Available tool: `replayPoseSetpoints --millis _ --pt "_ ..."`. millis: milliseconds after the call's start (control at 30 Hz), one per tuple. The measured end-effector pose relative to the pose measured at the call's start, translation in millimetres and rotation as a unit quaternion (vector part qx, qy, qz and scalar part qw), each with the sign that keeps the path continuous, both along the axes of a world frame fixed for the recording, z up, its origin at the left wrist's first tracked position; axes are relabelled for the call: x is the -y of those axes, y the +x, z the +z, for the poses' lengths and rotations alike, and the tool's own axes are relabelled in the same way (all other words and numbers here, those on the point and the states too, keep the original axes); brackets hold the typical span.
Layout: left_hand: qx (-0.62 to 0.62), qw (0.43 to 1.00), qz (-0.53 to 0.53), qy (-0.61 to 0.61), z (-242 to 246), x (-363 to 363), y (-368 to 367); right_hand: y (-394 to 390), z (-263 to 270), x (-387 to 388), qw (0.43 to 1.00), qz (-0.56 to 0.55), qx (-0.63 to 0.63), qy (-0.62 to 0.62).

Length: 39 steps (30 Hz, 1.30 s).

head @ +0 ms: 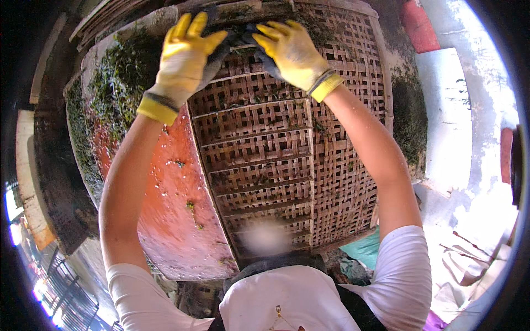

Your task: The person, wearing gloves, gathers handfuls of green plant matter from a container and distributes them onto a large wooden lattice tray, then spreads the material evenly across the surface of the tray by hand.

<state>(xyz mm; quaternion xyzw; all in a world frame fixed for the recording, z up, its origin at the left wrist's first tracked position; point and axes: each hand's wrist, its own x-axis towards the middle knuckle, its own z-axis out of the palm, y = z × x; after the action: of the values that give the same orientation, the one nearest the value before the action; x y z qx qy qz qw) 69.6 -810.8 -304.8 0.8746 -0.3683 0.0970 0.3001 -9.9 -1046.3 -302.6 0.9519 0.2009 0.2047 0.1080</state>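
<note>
My left hand [184, 62], in a yellow-and-white work glove with a grey palm, reaches over the far left end of a narrow slatted wooden frame [261, 131]. Its fingers are spread. My right hand [292, 51], gloved the same way, is at that frame's far right end with its fingers apart and bent inward. Dark material, too blurred to name, shows between the two hands. The undersides of both hands are hidden, and I see nothing held. Beneath the slats lies a woven bamboo tray [345, 165] with green bits of leaf on it.
Left of the frame is a wet red board [182, 194] with a heap of dark green leaves [120, 82] at its far end. More leaves [408, 120] lie beyond the tray's right rim. A pale panel [447, 120] stands at right; a green sheet [364, 250] is near my right side.
</note>
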Motion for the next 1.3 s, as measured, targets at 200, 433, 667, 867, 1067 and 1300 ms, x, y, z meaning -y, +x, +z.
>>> replayPoseSetpoints --millis 200,433,667,867,1067,1300 --pt "0.309 0.887 0.036 0.341 25 24 -29 -14 7 28 0.999 -0.047 -0.022 0.007" --pt "0.230 0.933 0.200 0.191 25 15 -31 13 34 -8 0.987 -0.009 -0.137 0.089" --pt "-0.207 0.886 0.155 0.386 34 75 -51 96 53 -113 0.990 0.002 -0.085 0.113" --pt "0.016 0.958 0.124 0.257 15 30 -50 90 9 -72 0.861 0.001 -0.225 0.457" --pt "-0.004 0.954 0.153 0.259 24 38 -48 19 43 28 0.999 -0.005 0.002 0.043" --pt "0.152 0.938 0.206 0.233 26 49 -47 -14 34 57 0.988 -0.008 0.014 0.151"
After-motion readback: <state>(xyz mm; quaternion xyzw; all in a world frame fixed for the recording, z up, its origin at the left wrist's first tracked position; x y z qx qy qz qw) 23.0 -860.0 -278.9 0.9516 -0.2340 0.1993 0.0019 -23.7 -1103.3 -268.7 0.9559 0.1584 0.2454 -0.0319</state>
